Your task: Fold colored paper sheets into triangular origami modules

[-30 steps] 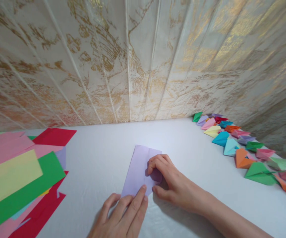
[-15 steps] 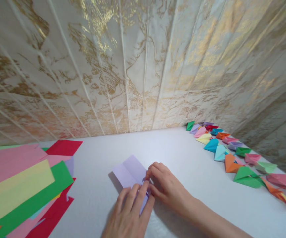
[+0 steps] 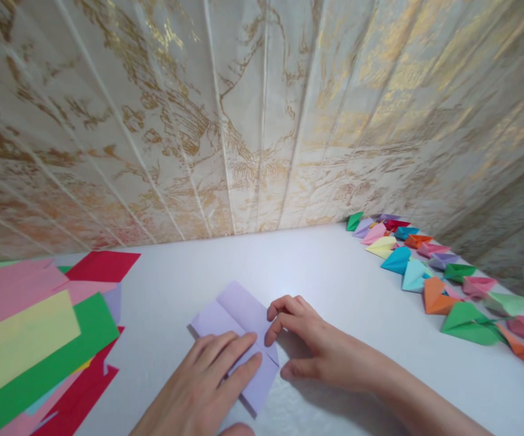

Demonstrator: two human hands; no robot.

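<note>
A lilac sheet of paper [image 3: 237, 303] lies on the white table with a crease down its length and a folded corner at its right side. My left hand [image 3: 207, 375] rests flat across the sheet, its fingers spread over the middle and pressing it down. At the sheet's right edge is my right hand [image 3: 305, 339], its fingers curved and the thumb apart from them. Nothing shows between those fingers. The near left part of the paper is hidden under my left hand.
On the left lies a pile of coloured paper, with a yellow sheet [image 3: 20, 339], a green sheet [image 3: 98, 321] and a red sheet [image 3: 105, 266]. Folded paper pieces, among them a green one [image 3: 470, 324], stand in rows on the right. A gold-patterned curtain [image 3: 252, 121] hangs behind the white table [image 3: 189, 266].
My left hand has slid left and flattened on the paper. My right thumb and fingers have parted and come off the fold. The lilac sheet has turned slightly, and the view has shifted a little.
</note>
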